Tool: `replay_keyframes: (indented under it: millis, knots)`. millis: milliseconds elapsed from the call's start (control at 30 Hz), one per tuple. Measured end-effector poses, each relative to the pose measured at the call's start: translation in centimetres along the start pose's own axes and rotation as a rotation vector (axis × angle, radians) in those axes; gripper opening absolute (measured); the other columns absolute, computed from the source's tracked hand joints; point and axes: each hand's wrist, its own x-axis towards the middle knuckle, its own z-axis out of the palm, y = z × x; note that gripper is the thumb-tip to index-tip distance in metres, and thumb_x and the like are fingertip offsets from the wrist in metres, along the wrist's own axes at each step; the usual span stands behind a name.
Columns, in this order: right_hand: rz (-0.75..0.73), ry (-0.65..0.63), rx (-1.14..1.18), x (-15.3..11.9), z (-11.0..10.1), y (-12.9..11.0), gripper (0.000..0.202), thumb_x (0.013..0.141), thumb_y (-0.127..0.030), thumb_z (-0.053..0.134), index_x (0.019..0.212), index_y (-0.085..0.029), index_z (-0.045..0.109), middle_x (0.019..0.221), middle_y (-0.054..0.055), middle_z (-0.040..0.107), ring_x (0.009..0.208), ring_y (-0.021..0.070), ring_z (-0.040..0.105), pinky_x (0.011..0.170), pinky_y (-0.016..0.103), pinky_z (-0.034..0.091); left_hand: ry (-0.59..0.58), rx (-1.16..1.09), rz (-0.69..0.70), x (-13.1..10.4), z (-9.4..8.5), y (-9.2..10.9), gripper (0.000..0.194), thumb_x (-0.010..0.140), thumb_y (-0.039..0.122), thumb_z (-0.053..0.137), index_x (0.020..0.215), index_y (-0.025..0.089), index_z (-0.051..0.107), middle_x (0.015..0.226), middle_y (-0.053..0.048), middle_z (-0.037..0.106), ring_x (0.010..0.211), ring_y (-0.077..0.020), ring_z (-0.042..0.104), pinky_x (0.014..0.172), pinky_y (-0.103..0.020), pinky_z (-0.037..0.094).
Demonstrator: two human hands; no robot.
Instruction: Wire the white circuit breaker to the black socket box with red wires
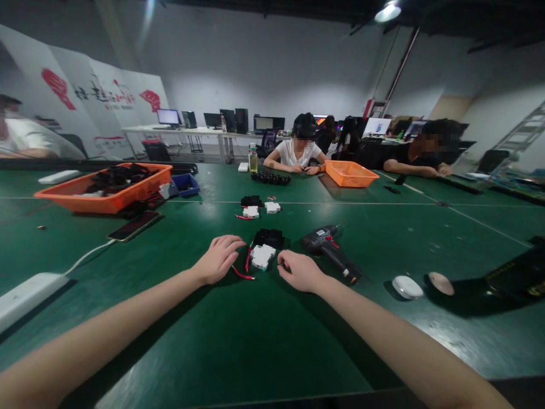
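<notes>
My left hand (219, 258) rests on the green table with its fingers stretched out, holding nothing. Just right of its fingertips lie a white block-shaped part (263, 257) and a black part (269, 238) behind it. Red wires (243, 274) with bare-looking tips run beside the white part, near my left hand. On the other side is my right hand (301, 270), its fingers loosely curled and the thumb apart from them. Nothing shows in its grip, and a small gap separates it from the white part. A dark cordless drill (326, 243) lies beyond my right hand.
Farther back sit more white parts (251, 212) and a black one (252, 201). Left are an orange basket (102, 201) of black pieces, a blue bin (186, 184), a phone (135, 225) and a power strip (29, 298). A white round object (407, 287) lies right. Co-workers sit opposite by another orange basket (351, 173).
</notes>
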Motion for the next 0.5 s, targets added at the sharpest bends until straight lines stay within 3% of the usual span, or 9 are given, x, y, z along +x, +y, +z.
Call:
replay_keyframes:
  millis: [100,200,333,500]
  knots:
    - [-0.003,0.006,0.004,0.0,0.1,0.0,0.007,0.092,-0.025,0.055,0.097,-0.020,0.055,0.086,0.001,0.059,0.069,0.0128,0.052,0.059,0.025,0.028,-0.088,-0.039,0.115,-1.9,-1.2,1.5,0.044,0.097,0.038,0.041,0.139,0.026,0.048,0.139,-0.010,0.051,0.130,-0.0266,0.046,0.109,-0.045,0.038]
    - [0.002,0.007,0.004,0.1,0.2,0.0,0.007,0.092,-0.024,0.056,0.097,-0.020,0.055,0.083,-0.001,0.057,0.067,0.0122,0.050,0.058,0.025,0.028,-0.147,-0.080,0.197,-1.6,-1.5,2.0,0.054,0.093,0.039,0.051,0.144,0.027,0.042,0.143,-0.011,0.048,0.132,-0.0281,0.045,0.111,-0.046,0.039]
    - [0.010,0.005,-0.003,0.2,0.3,0.0,0.006,0.091,-0.024,0.056,0.095,-0.020,0.054,0.080,-0.002,0.057,0.065,0.0118,0.050,0.057,0.025,0.028,-0.141,-0.128,0.169,-0.9,-1.1,1.6,0.064,0.090,0.047,0.056,0.148,0.029,0.036,0.148,-0.013,0.042,0.136,-0.0316,0.042,0.112,-0.051,0.039]
    - [0.002,0.013,-0.022,0.2,0.3,0.1,0.006,0.091,-0.024,0.056,0.096,-0.021,0.054,0.079,-0.002,0.057,0.064,0.0116,0.051,0.056,0.024,0.027,-0.172,-0.132,0.150,-1.0,-0.6,1.0,0.062,0.092,0.051,0.053,0.147,0.027,0.039,0.148,-0.015,0.043,0.134,-0.0320,0.045,0.110,-0.051,0.040]
